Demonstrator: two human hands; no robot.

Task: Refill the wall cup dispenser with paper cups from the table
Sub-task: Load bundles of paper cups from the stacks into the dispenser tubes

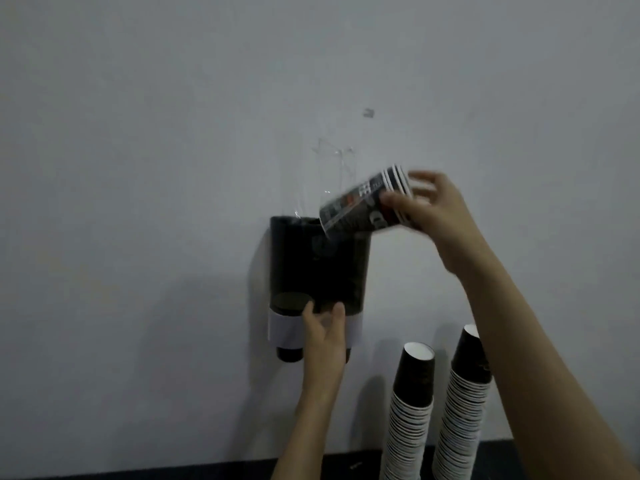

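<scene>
A dark two-tube cup dispenser (pixel 294 265) with a white band hangs on the wall; its clear upper part (pixel 332 174) rises above it. My right hand (pixel 429 209) grips a short nested stack of black printed paper cups (pixel 363 206), tilted with its base over the right tube's top opening. My left hand (pixel 323 337) rests against the dispenser's lower right end, thumb and fingers curled loosely round the tube bottom. Dark cup bottoms stick out below the white band.
Two tall stacks of inverted black paper cups (pixel 408 410) (pixel 460 403) stand on the dark table (pixel 173 469) at the lower right, under my right forearm. A small hook (pixel 369 113) sits on the grey wall above.
</scene>
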